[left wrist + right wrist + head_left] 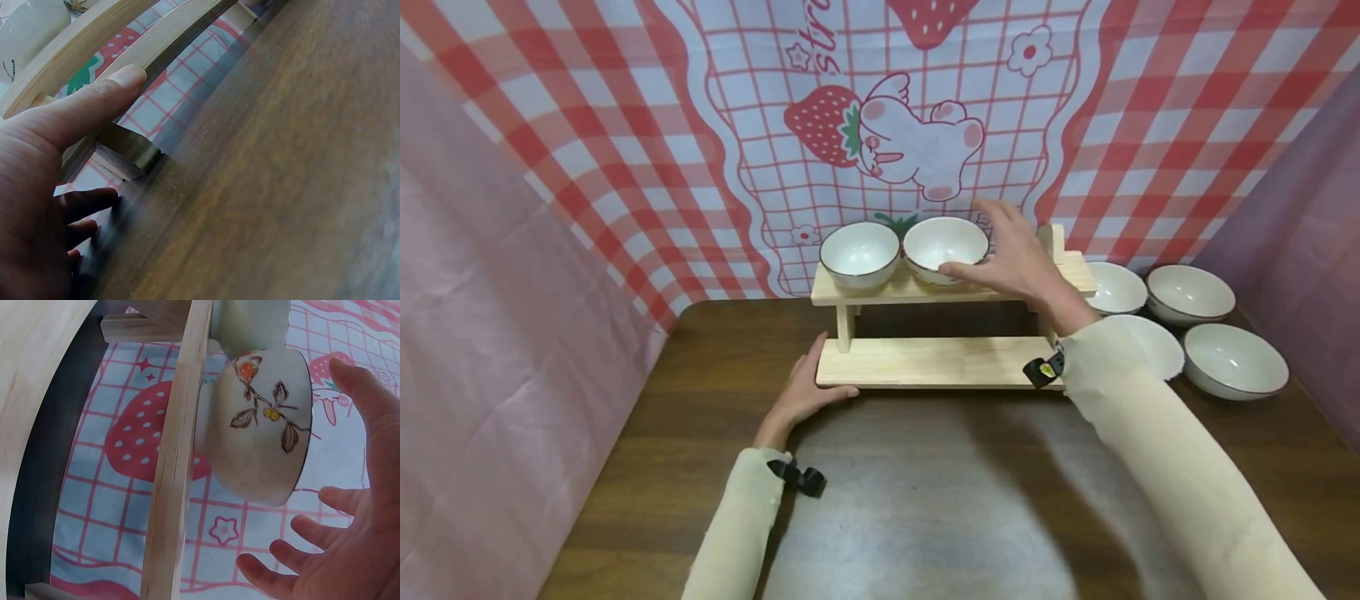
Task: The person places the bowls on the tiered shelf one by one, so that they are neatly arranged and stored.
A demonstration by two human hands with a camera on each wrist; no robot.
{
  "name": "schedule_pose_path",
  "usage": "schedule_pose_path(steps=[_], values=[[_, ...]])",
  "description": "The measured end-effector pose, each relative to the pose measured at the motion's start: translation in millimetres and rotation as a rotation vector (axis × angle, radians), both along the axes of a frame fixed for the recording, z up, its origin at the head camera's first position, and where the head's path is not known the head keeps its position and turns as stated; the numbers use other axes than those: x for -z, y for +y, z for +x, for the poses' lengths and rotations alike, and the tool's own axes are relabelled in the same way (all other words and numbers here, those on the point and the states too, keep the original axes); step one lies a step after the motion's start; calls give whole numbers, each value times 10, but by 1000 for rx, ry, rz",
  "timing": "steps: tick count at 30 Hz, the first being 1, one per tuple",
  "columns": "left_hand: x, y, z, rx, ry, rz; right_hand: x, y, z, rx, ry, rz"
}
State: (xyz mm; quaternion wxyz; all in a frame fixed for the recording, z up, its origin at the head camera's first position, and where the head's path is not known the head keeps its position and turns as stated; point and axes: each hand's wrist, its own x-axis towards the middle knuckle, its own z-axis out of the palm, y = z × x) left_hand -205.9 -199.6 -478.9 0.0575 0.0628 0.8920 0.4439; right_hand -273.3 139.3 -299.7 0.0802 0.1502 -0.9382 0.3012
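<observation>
Two white bowls with dark rims, a left bowl (859,257) and a right bowl (946,250), sit side by side on the upper board of a two-tier wooden rack (940,363). My right hand (1011,254) is spread beside the right bowl. In the right wrist view, a gap separates its fingers (309,534) from this bowl (256,425), which bears a painted flowering branch. My left hand (805,387) rests against the rack's lower left corner. Its straight thumb (94,106) lies along the front edge in the left wrist view; the other fingers extend beside the end.
Several more white bowls stand on the table right of the rack, including a front right bowl (1235,360) and a back right bowl (1191,293). My right forearm partly covers another bowl (1150,342). A checked strawberry cloth (760,167) hangs behind the brown table (700,400).
</observation>
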Motion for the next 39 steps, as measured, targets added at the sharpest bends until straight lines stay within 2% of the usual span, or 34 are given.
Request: schedule_pose_path(steps=[8,18,27,33,39], values=[[1,-20,15,-3,3,3,-23,165,189,30,15,-11],[8,-30,27,-7,-6,10,33,461,356,58,66,-41],[12,-20,23,-8,-4,12,114,751,527,123,88,-45],[14,-13,7,-4,-6,2,163,972,614,203,82,-13],[4,-3,-8,-4,-13,-3,236,1231,691,252,85,-24]])
